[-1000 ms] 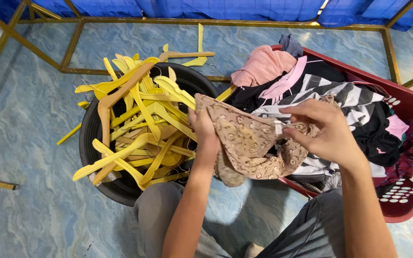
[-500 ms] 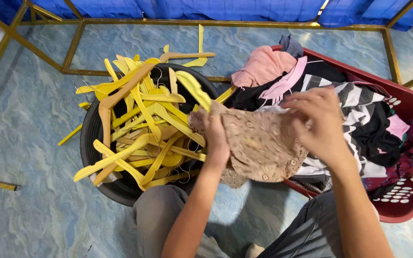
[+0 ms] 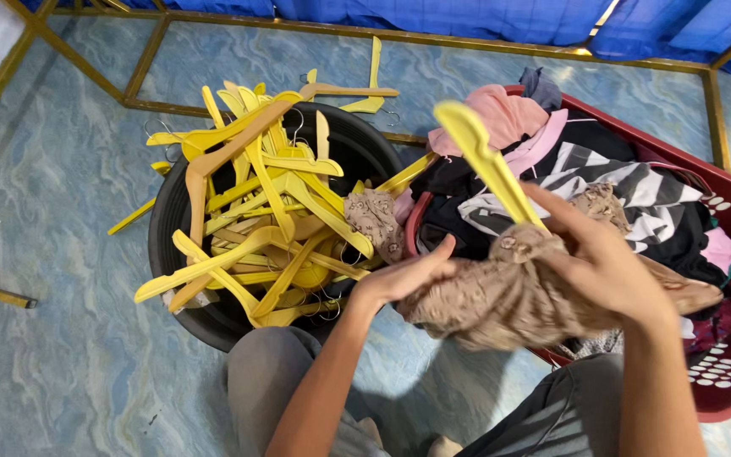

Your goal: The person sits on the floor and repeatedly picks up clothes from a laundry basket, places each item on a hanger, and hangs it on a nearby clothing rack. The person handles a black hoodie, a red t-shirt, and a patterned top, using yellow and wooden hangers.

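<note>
My right hand [image 3: 607, 262] grips a brown patterned garment [image 3: 501, 300] together with a yellow plastic hanger [image 3: 488, 161] that sticks up and to the left out of the cloth. My left hand [image 3: 403, 275] is pressed against the left side of the bunched garment, fingers on the fabric. One end of the garment [image 3: 374, 220] trails onto the rim of a black tub [image 3: 181, 182] heaped with yellow hangers [image 3: 264, 211]. All of this is held over the near edge of a red laundry basket [image 3: 725, 207].
The red basket holds several clothes: a pink piece [image 3: 501, 114], a black-and-white striped one [image 3: 628, 190], dark ones. Loose hangers [image 3: 370, 93] lie on the blue marbled floor [image 3: 52, 211] behind the tub. A gold metal frame [image 3: 141, 68] runs across the floor. My knees are below.
The garment went from spread out to bunched in my hands. A yellow hanger has come up into my right hand with the cloth, and both hands shifted right.
</note>
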